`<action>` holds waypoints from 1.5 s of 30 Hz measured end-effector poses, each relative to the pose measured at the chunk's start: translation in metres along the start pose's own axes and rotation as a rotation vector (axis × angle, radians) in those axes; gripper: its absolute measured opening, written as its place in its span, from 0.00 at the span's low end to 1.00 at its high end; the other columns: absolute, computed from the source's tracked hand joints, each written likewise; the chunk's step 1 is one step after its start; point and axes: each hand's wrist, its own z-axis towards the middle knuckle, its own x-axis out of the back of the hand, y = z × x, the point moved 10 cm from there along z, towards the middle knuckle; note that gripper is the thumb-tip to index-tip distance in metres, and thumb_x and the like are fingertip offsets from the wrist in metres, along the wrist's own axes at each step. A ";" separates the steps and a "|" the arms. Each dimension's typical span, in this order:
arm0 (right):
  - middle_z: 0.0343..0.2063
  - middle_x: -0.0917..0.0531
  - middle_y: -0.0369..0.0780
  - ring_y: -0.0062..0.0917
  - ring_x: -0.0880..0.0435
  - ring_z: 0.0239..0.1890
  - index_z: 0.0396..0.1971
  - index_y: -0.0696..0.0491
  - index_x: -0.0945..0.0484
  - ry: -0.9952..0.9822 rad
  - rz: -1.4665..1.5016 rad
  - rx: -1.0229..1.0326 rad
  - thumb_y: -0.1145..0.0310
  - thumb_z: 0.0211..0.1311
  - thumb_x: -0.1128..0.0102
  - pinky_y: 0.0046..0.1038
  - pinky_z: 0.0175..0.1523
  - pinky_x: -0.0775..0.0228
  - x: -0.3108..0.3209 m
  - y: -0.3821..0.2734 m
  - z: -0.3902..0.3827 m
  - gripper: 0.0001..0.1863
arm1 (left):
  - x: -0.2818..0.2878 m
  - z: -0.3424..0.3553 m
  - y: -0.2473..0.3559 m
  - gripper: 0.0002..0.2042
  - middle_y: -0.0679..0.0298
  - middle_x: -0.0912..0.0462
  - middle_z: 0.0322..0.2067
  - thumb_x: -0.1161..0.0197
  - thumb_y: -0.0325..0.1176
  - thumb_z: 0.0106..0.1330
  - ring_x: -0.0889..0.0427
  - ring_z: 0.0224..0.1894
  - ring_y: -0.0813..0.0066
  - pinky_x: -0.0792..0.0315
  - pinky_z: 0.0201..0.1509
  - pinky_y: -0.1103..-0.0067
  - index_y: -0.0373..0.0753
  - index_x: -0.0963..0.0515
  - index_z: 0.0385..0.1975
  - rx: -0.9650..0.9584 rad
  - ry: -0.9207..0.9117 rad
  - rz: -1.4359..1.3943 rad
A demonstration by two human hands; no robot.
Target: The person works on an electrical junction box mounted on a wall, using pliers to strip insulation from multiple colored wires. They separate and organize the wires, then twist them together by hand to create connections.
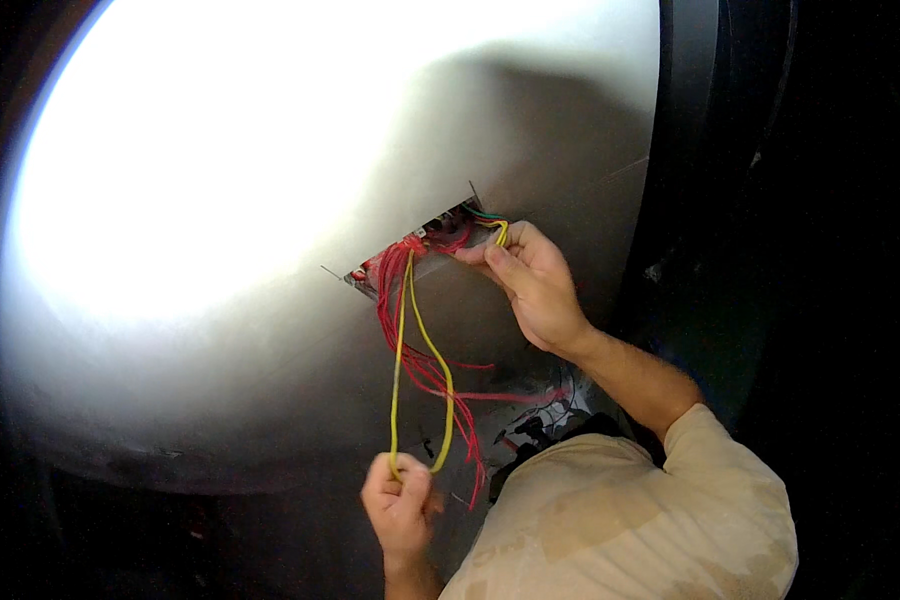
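Note:
A narrow rectangular recess [361,277] in a wall spills a bundle of red wires [425,375], which hang down with loose ends. A long yellow wire [449,420] loops down from the recess. My left hand [398,500] grips the bottom of this loop, fingers closed. At the recess's right end, my right hand [530,280] pinches yellow wire [501,228] between thumb and fingers, just below thin green wires [485,213]. Small parts inside the recess are too dark and crowded to make out.
The wall [270,380] around the recess is pale and strongly lit at upper left, darker toward the right. A dark curved edge [690,90] runs down the right. Below the wires, beside my torso, lie dark objects and cables [540,420] I cannot identify.

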 end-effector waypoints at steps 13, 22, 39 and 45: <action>0.47 0.16 0.40 0.26 0.19 0.55 0.52 0.57 0.25 0.176 0.278 0.123 0.77 0.72 0.42 0.33 0.64 0.31 -0.023 -0.020 -0.026 0.12 | -0.059 0.024 0.105 0.06 0.57 0.19 0.27 0.35 0.26 0.68 0.21 0.28 0.68 0.29 0.33 0.75 0.30 0.16 0.39 -0.572 -0.334 0.760; 0.22 0.31 0.28 0.11 0.40 0.20 0.43 0.61 0.21 0.176 0.128 -0.329 0.63 0.78 0.47 0.18 0.29 0.43 0.026 -0.029 -0.025 0.14 | -0.119 0.027 0.122 0.15 0.50 0.17 0.43 0.32 0.19 0.61 0.16 0.45 0.54 0.23 0.49 0.69 0.30 0.20 0.49 -0.940 -0.463 0.672; 0.65 0.24 0.47 0.32 0.22 0.64 0.64 0.59 0.26 -0.229 -0.725 0.393 0.56 0.80 0.51 0.33 0.61 0.22 -0.008 -0.034 -0.049 0.25 | -0.207 0.027 0.121 0.05 0.51 0.21 0.29 0.33 0.27 0.64 0.22 0.33 0.47 0.28 0.37 0.61 0.34 0.23 0.30 -1.106 -0.141 0.597; 0.49 0.13 0.48 0.31 0.13 0.51 0.47 0.62 0.18 0.126 -0.665 0.336 0.54 0.82 0.53 0.31 0.57 0.21 0.027 -0.067 -0.033 0.24 | -0.179 0.041 0.120 0.12 0.47 0.17 0.49 0.33 0.26 0.66 0.18 0.53 0.47 0.24 0.59 0.64 0.30 0.21 0.48 -1.023 -0.273 0.481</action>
